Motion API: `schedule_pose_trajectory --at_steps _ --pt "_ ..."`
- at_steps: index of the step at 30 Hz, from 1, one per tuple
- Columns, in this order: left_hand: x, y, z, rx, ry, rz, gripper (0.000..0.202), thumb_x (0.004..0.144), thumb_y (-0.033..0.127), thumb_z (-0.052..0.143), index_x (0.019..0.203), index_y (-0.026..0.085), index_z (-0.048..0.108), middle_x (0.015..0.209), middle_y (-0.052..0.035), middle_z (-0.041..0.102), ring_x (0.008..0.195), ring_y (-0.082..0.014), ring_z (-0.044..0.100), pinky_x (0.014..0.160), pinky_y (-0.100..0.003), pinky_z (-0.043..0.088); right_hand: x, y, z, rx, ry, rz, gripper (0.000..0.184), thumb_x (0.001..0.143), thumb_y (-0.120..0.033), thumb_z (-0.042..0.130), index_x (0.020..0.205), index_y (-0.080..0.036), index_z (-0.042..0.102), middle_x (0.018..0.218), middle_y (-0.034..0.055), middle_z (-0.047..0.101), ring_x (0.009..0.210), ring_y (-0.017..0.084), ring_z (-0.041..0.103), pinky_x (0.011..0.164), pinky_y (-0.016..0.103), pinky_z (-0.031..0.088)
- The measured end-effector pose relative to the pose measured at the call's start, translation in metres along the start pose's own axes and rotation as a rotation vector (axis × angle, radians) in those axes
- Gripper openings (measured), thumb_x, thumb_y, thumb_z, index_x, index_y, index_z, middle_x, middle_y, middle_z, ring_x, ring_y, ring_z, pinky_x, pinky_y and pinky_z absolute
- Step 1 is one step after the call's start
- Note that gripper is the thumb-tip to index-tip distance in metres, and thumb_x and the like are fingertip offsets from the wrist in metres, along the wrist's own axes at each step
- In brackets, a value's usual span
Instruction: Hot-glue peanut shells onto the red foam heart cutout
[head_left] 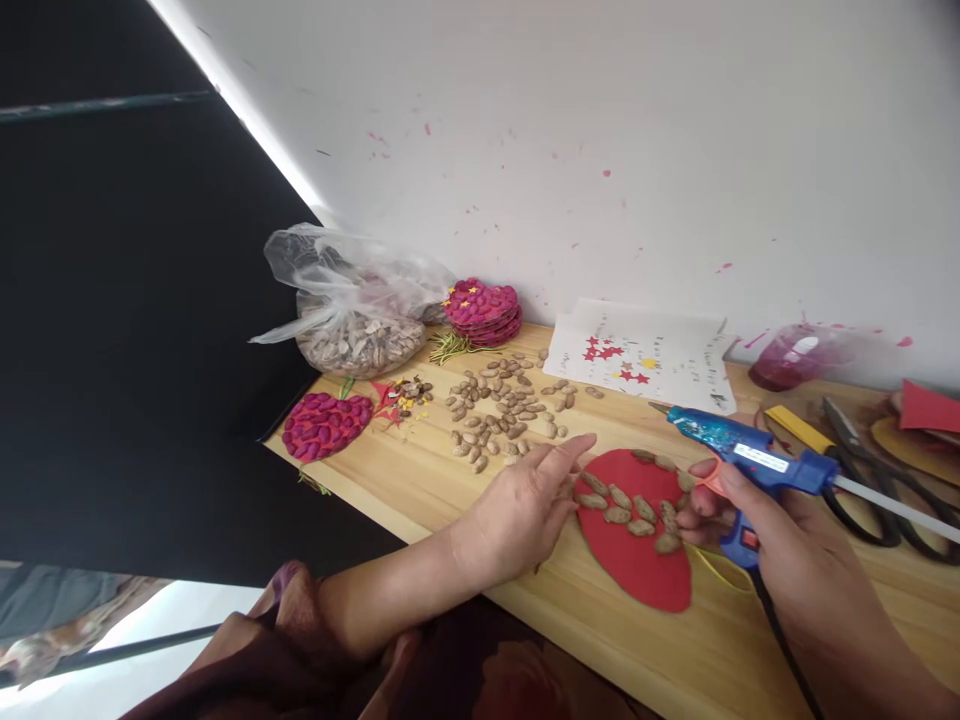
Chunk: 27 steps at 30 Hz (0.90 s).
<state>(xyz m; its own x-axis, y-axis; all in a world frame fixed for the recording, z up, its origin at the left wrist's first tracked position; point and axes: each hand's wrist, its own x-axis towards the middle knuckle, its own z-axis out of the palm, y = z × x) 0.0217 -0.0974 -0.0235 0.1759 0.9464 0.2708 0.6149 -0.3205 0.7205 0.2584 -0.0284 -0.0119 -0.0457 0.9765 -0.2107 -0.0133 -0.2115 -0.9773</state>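
Observation:
My right hand (757, 530) grips a blue glue gun (757, 465), its fingers by the orange trigger. The gun's nozzle points left, and a white glue stick (900, 505) sticks out of its back. Underneath lies a red heart-shaped piece (652, 580) with several peanuts in their shells (643, 508) set across it in rows. At the heart's left edge is my left hand (525, 500), fingers stretched out and apart. Whether its fingertips touch the heart I cannot tell. Loose peanuts (510, 400) are spread on the wooden table beyond it.
A finished-looking pink-purple heart (326, 425) lies at left, and similar ones form a stack (484, 310) by the wall. Nearby stands a plastic bag of peanuts (360, 340). A paper sheet (637, 350) holds small stars. Scissors (885, 470) and a dye cup (795, 360) are at right.

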Motion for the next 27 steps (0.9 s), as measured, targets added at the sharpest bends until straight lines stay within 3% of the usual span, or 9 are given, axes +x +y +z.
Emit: schedule_pose_trajectory --at_steps 2,3,4,5,8,12,17,24,27 --pt "0.006 -0.001 -0.013 0.015 0.078 -0.017 0.047 0.091 0.014 0.062 0.137 0.022 0.055 0.115 -0.0073 0.069 0.096 -0.0172 0.068 0.091 -0.032 0.057 0.002 -0.003 -0.001 0.02 0.016 -0.019 0.038 0.068 -0.056 0.084 0.08 -0.023 0.069 0.063 -0.0011 0.064 0.055 0.019 0.066 0.049 0.028 0.06" --pt "0.01 -0.003 -0.022 0.025 0.125 -0.048 0.028 0.09 0.017 0.067 0.118 0.02 0.065 0.106 -0.0057 0.071 0.09 -0.0166 0.068 0.086 -0.031 0.056 0.003 -0.005 -0.002 0.03 0.026 -0.031 0.037 0.068 -0.055 0.084 0.08 -0.023 0.069 0.063 -0.0011 0.064 0.055 0.019 0.066 0.049 0.027 0.06" --pt "0.015 -0.005 -0.033 0.04 0.158 -0.077 0.01 0.089 0.021 0.07 0.099 0.019 0.07 0.095 -0.0036 0.072 0.085 -0.0161 0.067 0.081 -0.029 0.055 0.004 -0.007 -0.003 0.033 0.037 -0.041 0.037 0.068 -0.055 0.084 0.08 -0.023 0.069 0.062 -0.001 0.064 0.055 0.018 0.066 0.049 0.026 0.06" --pt "0.02 -0.009 -0.045 0.067 0.201 -0.111 0.005 0.088 0.022 0.072 0.085 0.019 0.07 0.086 -0.0016 0.072 0.08 -0.0155 0.066 0.078 -0.028 0.054 0.005 -0.009 -0.004 0.033 0.049 -0.048 0.037 0.067 -0.055 0.085 0.079 -0.023 0.069 0.062 -0.0008 0.064 0.055 0.018 0.066 0.049 0.026 0.06" --pt "0.034 -0.025 -0.081 0.193 0.308 -0.2 0.009 0.085 0.023 0.074 0.077 0.019 0.07 0.077 -0.0001 0.072 0.072 -0.0155 0.064 0.071 -0.028 0.049 0.009 -0.012 -0.006 0.028 0.094 -0.049 0.039 0.065 -0.056 0.086 0.079 -0.023 0.069 0.063 -0.0006 0.064 0.056 0.018 0.066 0.049 0.026 0.059" --pt "0.042 -0.051 -0.112 0.357 0.316 -0.289 0.009 0.087 0.02 0.066 0.081 0.018 0.071 0.081 -0.0023 0.073 0.075 -0.0184 0.064 0.075 -0.031 0.047 0.014 -0.007 -0.009 0.011 0.098 -0.043 0.038 0.067 -0.056 0.084 0.079 -0.023 0.069 0.063 -0.0002 0.064 0.057 0.018 0.065 0.048 0.025 0.058" --pt "0.042 -0.072 -0.114 0.452 0.278 -0.356 0.011 0.088 0.017 0.059 0.086 0.017 0.07 0.086 -0.0055 0.074 0.079 -0.0211 0.066 0.079 -0.033 0.048 0.018 -0.001 -0.012 -0.003 0.076 -0.046 0.033 0.072 -0.052 0.082 0.082 -0.023 0.069 0.065 -0.0007 0.064 0.056 0.017 0.064 0.049 0.024 0.057" --pt "0.045 -0.088 -0.105 0.453 0.24 -0.346 0.016 0.083 0.011 0.056 0.091 0.018 0.069 0.087 -0.0052 0.074 0.081 -0.0213 0.067 0.081 -0.034 0.052 0.017 -0.006 -0.008 -0.02 0.073 -0.031 0.034 0.07 -0.052 0.083 0.08 -0.023 0.068 0.063 -0.0005 0.064 0.055 0.017 0.062 0.048 0.023 0.056" --pt "0.044 -0.091 -0.107 0.471 0.225 -0.278 0.025 0.081 0.005 0.052 0.093 0.018 0.07 0.093 -0.0061 0.075 0.086 -0.0212 0.067 0.085 -0.034 0.053 0.016 -0.007 -0.007 -0.034 0.083 -0.027 0.034 0.071 -0.053 0.082 0.081 -0.023 0.068 0.064 -0.0006 0.064 0.056 0.017 0.063 0.049 0.023 0.056"
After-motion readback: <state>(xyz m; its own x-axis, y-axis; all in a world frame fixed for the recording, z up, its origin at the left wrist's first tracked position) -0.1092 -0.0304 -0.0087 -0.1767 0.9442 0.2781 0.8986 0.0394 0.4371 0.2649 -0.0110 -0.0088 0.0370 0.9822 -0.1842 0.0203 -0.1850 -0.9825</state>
